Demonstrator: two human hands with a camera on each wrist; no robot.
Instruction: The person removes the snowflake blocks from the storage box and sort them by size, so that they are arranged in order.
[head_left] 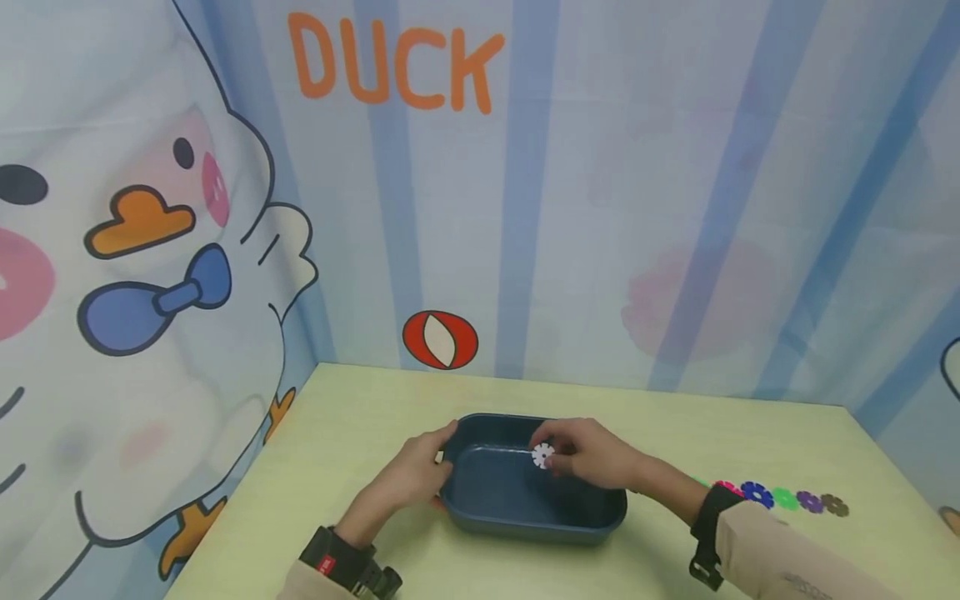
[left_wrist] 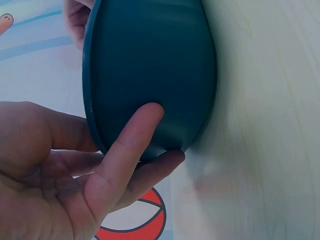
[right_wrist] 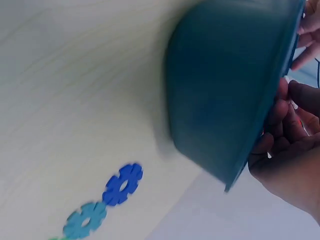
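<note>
A dark blue-green basin [head_left: 525, 528] with rounded corners sits on the pale table between both hands. At its left end, my left hand [head_left: 408, 473] grips the rim. In the left wrist view, fingers [left_wrist: 131, 145] lie against the outer wall of the basin [left_wrist: 150, 65]. Over the basin's right part, my right hand [head_left: 596, 454] pinches a small white notched plastic disc [head_left: 543, 456] between thumb and fingers. From the right wrist, the right hand [right_wrist: 292, 145] appears beside the rim, with the disc mostly hidden by fingers.
Right of the basin, a row of notched discs lies on the table, including pink [head_left: 726, 487], blue [head_left: 757, 495], green [head_left: 785, 499], purple [head_left: 809, 502] and brown [head_left: 835, 505] ones; the right forearm partly covers it. A printed curtain [head_left: 585, 208] hangs behind the table [head_left: 367, 408].
</note>
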